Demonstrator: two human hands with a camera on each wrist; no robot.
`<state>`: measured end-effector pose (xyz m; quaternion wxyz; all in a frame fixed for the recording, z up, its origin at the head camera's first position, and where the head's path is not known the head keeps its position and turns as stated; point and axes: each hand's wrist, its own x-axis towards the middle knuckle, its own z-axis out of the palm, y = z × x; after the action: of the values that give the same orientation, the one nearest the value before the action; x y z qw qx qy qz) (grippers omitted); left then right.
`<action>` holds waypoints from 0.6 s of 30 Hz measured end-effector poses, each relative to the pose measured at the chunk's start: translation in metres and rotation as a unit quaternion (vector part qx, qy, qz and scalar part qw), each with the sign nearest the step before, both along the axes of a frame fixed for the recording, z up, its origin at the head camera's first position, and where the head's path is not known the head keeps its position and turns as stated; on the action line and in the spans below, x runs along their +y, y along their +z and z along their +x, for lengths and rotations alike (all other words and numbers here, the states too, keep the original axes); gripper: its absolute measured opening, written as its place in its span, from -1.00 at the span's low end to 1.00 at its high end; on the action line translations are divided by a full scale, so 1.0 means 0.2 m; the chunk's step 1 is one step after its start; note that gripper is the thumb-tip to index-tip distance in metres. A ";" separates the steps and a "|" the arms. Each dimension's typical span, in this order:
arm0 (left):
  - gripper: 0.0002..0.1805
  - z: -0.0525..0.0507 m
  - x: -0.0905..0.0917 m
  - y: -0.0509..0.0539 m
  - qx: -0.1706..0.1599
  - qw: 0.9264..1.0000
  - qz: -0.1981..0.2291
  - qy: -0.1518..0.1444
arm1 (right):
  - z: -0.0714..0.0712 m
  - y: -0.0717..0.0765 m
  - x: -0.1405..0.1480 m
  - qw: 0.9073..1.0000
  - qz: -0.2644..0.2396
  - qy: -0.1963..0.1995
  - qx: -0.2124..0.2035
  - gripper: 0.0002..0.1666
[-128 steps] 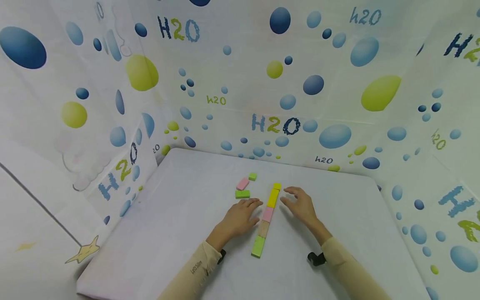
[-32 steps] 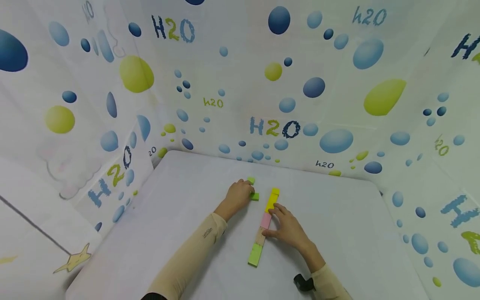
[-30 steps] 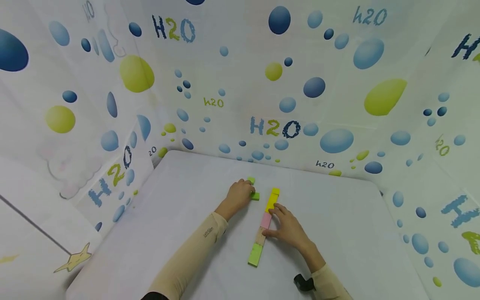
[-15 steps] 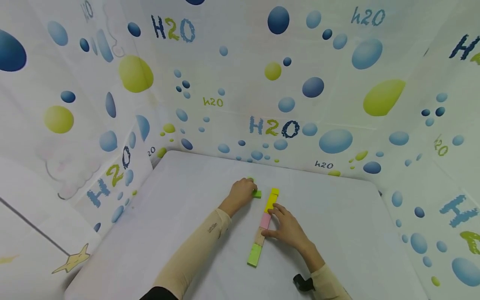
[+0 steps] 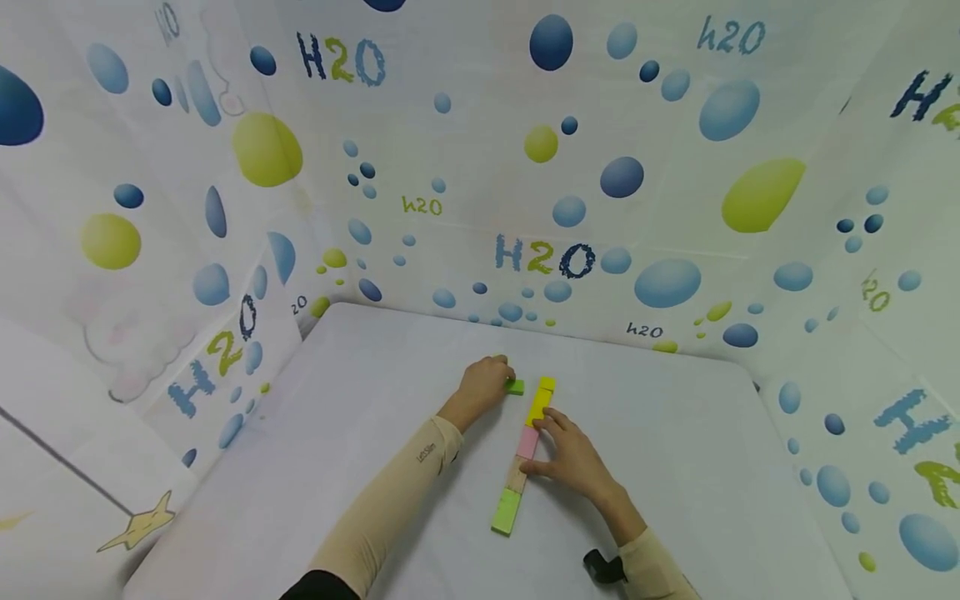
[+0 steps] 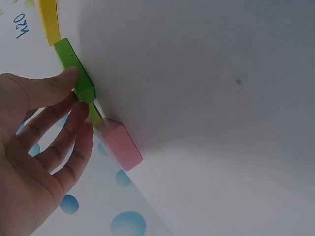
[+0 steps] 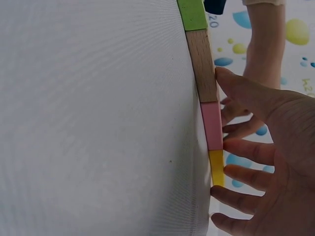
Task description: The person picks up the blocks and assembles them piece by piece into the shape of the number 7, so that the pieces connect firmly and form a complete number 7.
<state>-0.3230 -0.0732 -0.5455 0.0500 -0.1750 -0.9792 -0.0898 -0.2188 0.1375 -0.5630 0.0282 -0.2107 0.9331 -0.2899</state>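
A row of wooden blocks lies on the white table: yellow (image 5: 539,404), pink (image 5: 528,442), bare wood (image 5: 517,473) and light green (image 5: 506,512), with a small yellow block (image 5: 547,383) at the far end. To its left, my left hand (image 5: 483,385) pinches a green block (image 6: 76,69) between thumb and fingers. Behind that block, the left wrist view has a second green piece (image 6: 94,114) and a loose pink block (image 6: 121,147), both covered by the hand in the head view. My right hand (image 5: 573,454) rests along the row's right side, fingers spread, thumb by the bare wood block.
The table (image 5: 360,400) reaches back to a white wall cloth (image 5: 480,133) printed with blue and green dots. A black wrist camera (image 5: 603,567) sits under the right wrist. The left forearm (image 5: 390,500) crosses the table's front left.
The left hand went from beside the row to the loose blocks, then shifted slightly right with the green block, nearer the row. The right hand came onto the row and has stayed.
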 end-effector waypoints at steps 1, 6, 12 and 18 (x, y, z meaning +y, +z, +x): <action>-0.72 0.00 0.00 0.00 -0.001 1.000 0.002 0.001 | 0.00 0.00 0.00 1.000 -0.001 0.000 -0.001 0.01; -0.73 -0.01 0.00 0.00 0.000 1.000 0.015 -0.001 | 0.00 0.01 0.00 1.000 0.002 -0.002 -0.002 0.01; -0.75 -0.02 0.01 -0.02 0.000 1.000 0.010 -0.003 | 0.00 0.01 0.00 1.000 0.006 -0.002 -0.003 0.01; -0.74 -0.02 0.03 -0.02 -0.006 1.000 0.013 0.000 | -0.01 0.01 0.00 1.000 0.002 0.001 -0.006 0.01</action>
<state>-0.3278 -0.0680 -0.5492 0.0460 -0.1737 -0.9783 -0.1034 -0.2201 0.1383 -0.5615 0.0349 -0.2092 0.9335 -0.2889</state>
